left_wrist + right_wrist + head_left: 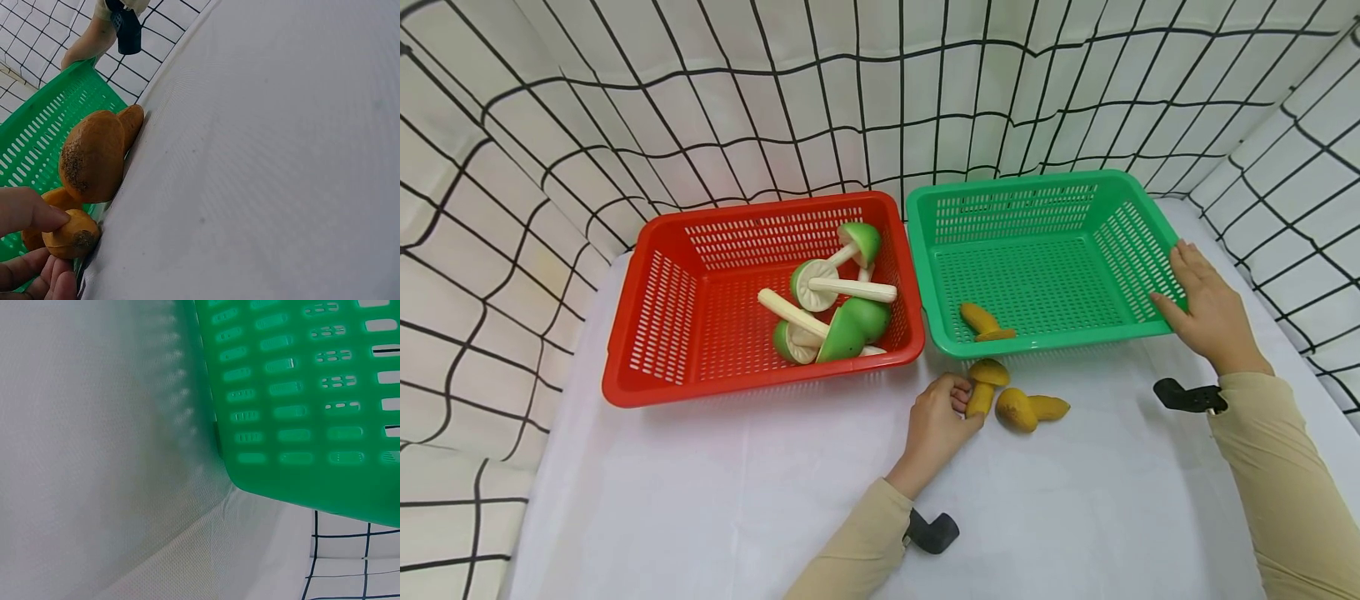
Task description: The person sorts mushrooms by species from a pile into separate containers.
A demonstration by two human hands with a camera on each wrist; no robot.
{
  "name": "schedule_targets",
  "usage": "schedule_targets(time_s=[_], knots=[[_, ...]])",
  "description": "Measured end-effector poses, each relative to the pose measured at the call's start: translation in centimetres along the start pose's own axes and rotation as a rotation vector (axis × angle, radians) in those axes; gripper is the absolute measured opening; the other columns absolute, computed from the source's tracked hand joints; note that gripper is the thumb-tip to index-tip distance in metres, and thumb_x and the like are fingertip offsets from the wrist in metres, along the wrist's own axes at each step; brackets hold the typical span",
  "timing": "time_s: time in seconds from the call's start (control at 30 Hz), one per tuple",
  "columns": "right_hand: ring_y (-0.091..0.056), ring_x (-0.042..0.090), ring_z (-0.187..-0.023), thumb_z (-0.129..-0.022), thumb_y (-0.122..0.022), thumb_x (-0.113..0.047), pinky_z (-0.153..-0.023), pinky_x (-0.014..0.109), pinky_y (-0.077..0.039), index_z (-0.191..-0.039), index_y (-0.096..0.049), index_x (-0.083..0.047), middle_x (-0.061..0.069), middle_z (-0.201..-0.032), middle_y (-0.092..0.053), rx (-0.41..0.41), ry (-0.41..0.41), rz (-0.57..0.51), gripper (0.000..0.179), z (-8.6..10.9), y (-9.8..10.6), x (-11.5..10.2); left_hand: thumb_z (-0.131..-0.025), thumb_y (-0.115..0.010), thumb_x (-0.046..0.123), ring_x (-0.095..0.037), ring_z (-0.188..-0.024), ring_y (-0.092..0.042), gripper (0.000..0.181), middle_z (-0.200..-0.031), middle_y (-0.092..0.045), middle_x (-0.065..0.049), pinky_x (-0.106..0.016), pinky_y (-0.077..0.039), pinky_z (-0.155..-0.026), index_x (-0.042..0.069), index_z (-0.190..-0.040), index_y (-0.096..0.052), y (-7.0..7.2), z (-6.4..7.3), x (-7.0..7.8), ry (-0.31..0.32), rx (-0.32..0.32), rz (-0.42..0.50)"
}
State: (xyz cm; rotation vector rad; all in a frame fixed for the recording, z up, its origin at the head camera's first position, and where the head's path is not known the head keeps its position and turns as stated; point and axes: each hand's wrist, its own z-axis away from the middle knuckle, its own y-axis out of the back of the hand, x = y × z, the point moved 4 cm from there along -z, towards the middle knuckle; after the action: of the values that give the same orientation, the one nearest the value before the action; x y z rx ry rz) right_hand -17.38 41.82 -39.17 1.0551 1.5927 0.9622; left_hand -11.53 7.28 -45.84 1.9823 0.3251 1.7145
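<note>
My left hand (936, 425) pinches the stem of a yellow-brown toy mushroom (988, 374) at the front of the green basket (1022, 343). In the left wrist view, thumb and fingers lie on either side of the stem end (74, 236). Just right of it, a second yellow-brown mushroom (1019, 409) lies on its side on the white cloth. Inside the green basket, near its front left corner, is another yellow-brown mushroom (983, 321). My right hand (1213, 308) rests on the basket's right rim, fingers fairly straight and thumb spread across the edge.
Left of the green basket stands a red basket (760, 387), with several green-capped, white-stemmed mushrooms (842, 292) in its right half. White cloth (700, 500) covers the table. A black wire grid (880, 58) rises behind and along both sides.
</note>
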Motion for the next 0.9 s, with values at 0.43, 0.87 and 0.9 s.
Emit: schedule_targets(time_s=[0.43,0.87,0.9], knots=[[-0.012,0.033,-0.142,-0.097,-0.038,-0.036,-0.115,0.042,-0.010,-0.144,-0.021,0.011,0.026,-0.151,-0.019,0.009,-0.003,-0.003,0.068,0.03,0.15,-0.14,-0.068,-0.073,0.000,-0.006,-0.066,-0.053,0.021,-0.076,-0.058,0.001,-0.016,-0.046,-0.061,0.002,-0.087,-0.065,0.08,0.11,-0.27,0.035,-0.011,0.068],[-0.012,0.033,-0.142,-0.097,-0.037,-0.037,-0.115,0.042,-0.010,-0.144,-0.021,0.011,0.026,-0.151,-0.018,0.012,0.000,-0.009,0.069,0.04,0.11,-0.10,-0.069,-0.071,-0.004,-0.010,-0.067,-0.054,0.019,-0.077,-0.057,-0.001,-0.017,-0.048,-0.061,0.001,-0.086,-0.064,0.33,0.37,-0.14,-0.009,-0.005,0.108],[-0.012,0.033,-0.142,-0.097,-0.037,-0.036,-0.115,0.042,-0.010,-0.144,-0.021,0.011,0.026,-0.151,-0.018,0.012,0.001,-0.010,0.069,0.03,0.11,-0.11,-0.069,-0.071,-0.005,-0.010,-0.067,-0.054,0.019,-0.077,-0.057,-0.001,-0.017,-0.048,-0.061,0.001,-0.085,-0.064,0.34,0.38,-0.13,-0.015,-0.001,0.107]])
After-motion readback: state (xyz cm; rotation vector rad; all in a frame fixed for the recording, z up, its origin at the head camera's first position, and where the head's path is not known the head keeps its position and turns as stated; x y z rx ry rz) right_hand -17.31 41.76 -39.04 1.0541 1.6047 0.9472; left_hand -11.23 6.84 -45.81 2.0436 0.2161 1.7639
